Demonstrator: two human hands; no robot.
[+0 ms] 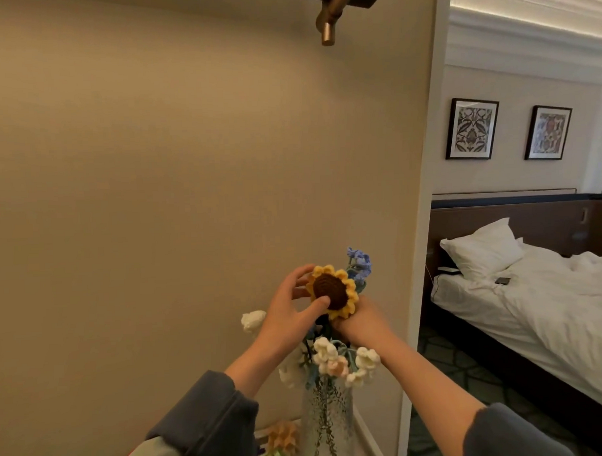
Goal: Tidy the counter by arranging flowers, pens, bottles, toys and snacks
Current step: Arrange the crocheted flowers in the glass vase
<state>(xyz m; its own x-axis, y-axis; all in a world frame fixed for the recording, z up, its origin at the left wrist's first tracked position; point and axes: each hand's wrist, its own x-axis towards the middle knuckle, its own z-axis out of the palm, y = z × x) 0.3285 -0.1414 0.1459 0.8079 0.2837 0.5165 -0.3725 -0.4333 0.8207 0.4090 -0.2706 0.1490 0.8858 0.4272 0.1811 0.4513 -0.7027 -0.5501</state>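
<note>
Head view: the left hand [289,313] pinches the sunflower [332,291], thumb pressed on the edge of its brown centre and fingers curled behind the yellow petals. The right hand [361,323] sits just below and behind the bloom, against the dark stems; its fingers are hidden by the petals, so whether it grips cannot be told. The sunflower stands topmost in a bunch of knitted flowers set in a clear vase [328,428] close to the beige wall [154,164]. Blue flowers [360,263] rise just behind it to the right, and white flowers [331,359] cluster below the hands at the vase mouth. An orange flower [283,436] lies low, left of the vase. Beyond the wall's edge to the right is a bed [534,315] with a white pillow [481,248].
</note>
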